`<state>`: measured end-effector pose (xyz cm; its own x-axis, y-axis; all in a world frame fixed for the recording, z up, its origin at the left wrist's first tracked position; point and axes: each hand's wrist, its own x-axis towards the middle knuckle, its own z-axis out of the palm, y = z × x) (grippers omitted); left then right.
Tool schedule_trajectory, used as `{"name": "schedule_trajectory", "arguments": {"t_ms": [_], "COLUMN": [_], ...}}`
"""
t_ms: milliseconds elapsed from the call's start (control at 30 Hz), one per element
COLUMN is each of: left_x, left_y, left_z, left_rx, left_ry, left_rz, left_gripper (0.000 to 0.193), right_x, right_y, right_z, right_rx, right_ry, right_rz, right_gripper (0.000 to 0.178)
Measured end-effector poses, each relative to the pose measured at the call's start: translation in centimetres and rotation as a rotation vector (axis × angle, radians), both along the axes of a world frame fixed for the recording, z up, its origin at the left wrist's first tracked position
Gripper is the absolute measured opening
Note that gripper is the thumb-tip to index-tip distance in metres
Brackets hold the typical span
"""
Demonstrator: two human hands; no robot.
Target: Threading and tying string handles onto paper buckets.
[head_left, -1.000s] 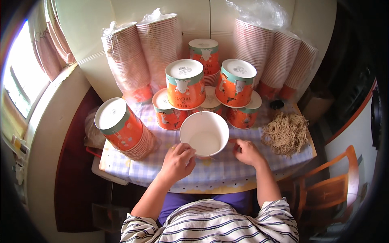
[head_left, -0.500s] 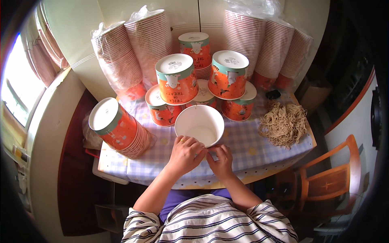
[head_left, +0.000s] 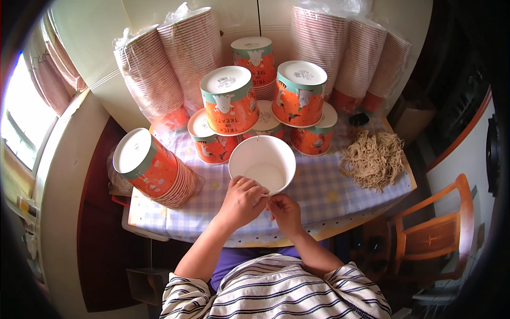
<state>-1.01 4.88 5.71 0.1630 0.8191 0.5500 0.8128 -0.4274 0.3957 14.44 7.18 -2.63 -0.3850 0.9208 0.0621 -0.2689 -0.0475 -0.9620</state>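
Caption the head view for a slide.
Left hand and right hand at an open paper bucket, heaped beige cords to the right.

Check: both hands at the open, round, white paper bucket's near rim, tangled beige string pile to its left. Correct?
No: the head view shows the tangled beige string pile right of the white paper bucket. Left hand and right hand are at its near rim.

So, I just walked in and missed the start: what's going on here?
A person's left hand is over the near rim of an open, white-lined bucket, with the right hand close beside it; anything between the fingertips is too small to tell. Upside-down orange buckets are stacked behind, and a pile of tan string lies to the right on the checkered tablecloth.
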Motion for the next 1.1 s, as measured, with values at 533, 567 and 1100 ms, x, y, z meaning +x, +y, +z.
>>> {"name": "schedule_trajectory", "arguments": {"t_ms": [533, 567, 1100], "left_x": [-0.3, -0.4, -0.6], "left_y": [-0.1, -0.1, 0.8], "left_z": [-0.3, -0.4, 0.2], "left_rx": [-0.053, -0.024, 0.166], "left_ry": [0.0, 0.032, 0.311], "left_rz": [-0.032, -0.052, -0.293], "left_gripper": [0.01, 0.017, 0.043], "right_x": [-0.1, -0.1, 0.0], "right_y": [-0.1, -0.1, 0.3], "right_z": [-0.1, -0.1, -0.9], "right_rx": [0.055, 0.05, 0.187], "right_ry": [-0.158, -0.157, -0.184], "right_rz": [-0.018, -0.018, -0.066], "right_gripper": [0.012, 0.012, 0.011]}}
